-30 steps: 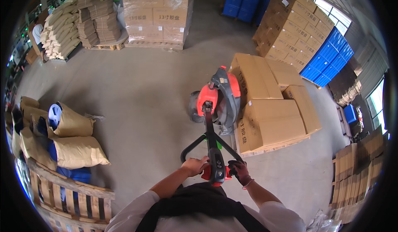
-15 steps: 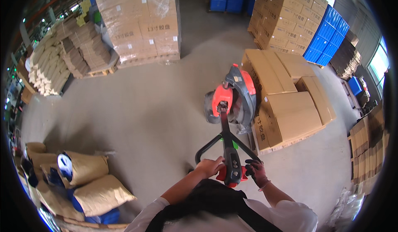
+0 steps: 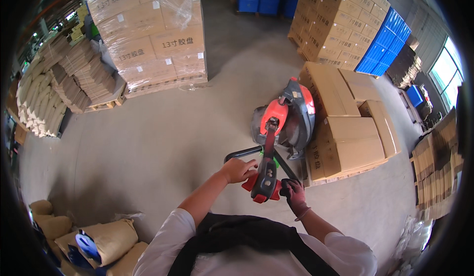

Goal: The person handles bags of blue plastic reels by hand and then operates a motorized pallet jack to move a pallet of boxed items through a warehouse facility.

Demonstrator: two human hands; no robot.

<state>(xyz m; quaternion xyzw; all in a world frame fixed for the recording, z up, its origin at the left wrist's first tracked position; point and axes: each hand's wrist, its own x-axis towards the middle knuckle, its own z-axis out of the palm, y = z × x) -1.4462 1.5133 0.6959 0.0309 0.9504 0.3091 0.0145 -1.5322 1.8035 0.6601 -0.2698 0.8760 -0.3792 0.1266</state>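
An electric pallet jack (image 3: 275, 115), red and black, stands in front of me with its tiller handle (image 3: 267, 173) pointing back toward my body. My bare left hand (image 3: 238, 171) is closed around the left side of the black handle loop, beside the red control. On the right bar, my right hand (image 3: 295, 196) in a dark and pinkish glove is also closed, next to the other red control. The jack stands against a pallet load of brown cartons (image 3: 351, 138); its forks are hidden there.
Film-wrapped cartons (image 3: 148, 44) stand on a pallet at far left, near stacked flat cardboard (image 3: 84, 76) and pale sacks (image 3: 39, 103). Filled brown bags (image 3: 111, 239) lie at near left. Tall cartons (image 3: 340, 24) and blue crates (image 3: 382, 44) stand at far right, with cardboard stacks (image 3: 437, 172) nearer.
The tiller's near end has moved left and away from my body, both hands moving with it and still gripping. My view has shifted, so the bags at near left sit lower.
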